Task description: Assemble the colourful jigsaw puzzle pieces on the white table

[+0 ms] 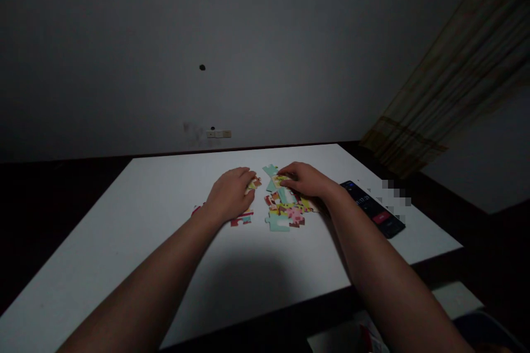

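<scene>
My left hand [231,194] is over the left side of the white table, thumb and fingers curled around a yellow-and-brown jigsaw piece [254,182]. More pieces lie partly hidden under that palm, among them a red-and-blue jigsaw piece [240,221]. My right hand [305,178] pinches a yellowish jigsaw piece [281,180] at the far side of a loose heap. Beside it is a pale green jigsaw piece [270,169]. Nearer to me in the heap are a green-and-white jigsaw piece [278,223] and a pink-patterned jigsaw piece [295,214]. Some pieces overlap.
The white table [136,220] reaches toward a grey wall with a socket strip [218,134]. A dark phone [375,210] with a lit screen lies right of my right forearm. A curtain [447,77] hangs at the right. Below the front edge, several objects show dimly.
</scene>
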### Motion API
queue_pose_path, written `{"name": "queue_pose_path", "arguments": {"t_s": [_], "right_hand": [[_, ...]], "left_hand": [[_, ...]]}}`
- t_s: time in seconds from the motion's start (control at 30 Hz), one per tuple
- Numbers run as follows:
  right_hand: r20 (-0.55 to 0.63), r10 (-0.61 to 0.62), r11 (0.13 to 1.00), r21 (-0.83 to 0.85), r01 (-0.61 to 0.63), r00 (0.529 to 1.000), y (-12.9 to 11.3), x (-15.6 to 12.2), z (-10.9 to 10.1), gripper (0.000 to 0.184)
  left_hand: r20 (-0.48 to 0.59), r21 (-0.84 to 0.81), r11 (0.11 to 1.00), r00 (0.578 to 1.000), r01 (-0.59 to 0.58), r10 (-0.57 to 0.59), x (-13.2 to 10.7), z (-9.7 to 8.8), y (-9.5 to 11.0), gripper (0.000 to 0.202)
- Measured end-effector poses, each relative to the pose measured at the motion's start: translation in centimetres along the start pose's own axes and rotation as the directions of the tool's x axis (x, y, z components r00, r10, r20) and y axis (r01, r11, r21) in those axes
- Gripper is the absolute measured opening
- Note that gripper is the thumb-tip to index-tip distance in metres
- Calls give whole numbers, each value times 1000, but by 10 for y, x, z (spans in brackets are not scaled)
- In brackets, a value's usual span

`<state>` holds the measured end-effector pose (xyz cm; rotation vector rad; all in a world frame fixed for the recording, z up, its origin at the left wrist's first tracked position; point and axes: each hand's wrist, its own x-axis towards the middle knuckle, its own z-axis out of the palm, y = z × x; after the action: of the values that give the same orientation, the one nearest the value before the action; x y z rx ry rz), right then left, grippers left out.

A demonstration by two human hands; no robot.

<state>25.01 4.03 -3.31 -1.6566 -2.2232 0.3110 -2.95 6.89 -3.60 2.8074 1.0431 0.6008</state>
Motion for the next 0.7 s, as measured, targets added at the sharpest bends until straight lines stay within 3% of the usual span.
{"name": "queue_pose_path", "arguments": {"t_s": [0.13, 0.27, 0.5, 0.7], "right_hand": [[-81, 57, 996, -64, -62, 995, 12, 2, 2, 35], [-163, 62, 992, -96, -78, 985, 19, 4, 1, 32], [-223, 205, 965, -115, -234, 953, 20, -11, -19, 39], [-186, 201, 976, -41, -212, 962, 24, -14, -18, 37]], "left_hand": [[130, -83, 966, 958, -245, 255, -3, 0, 18, 47], [229, -186, 926, 902, -329, 366, -7, 9, 32, 57], [222, -181, 921, 898, -345, 380, -11, 2, 27, 54], [179, -75, 961, 944, -268, 277, -9, -9, 22, 54]]}}
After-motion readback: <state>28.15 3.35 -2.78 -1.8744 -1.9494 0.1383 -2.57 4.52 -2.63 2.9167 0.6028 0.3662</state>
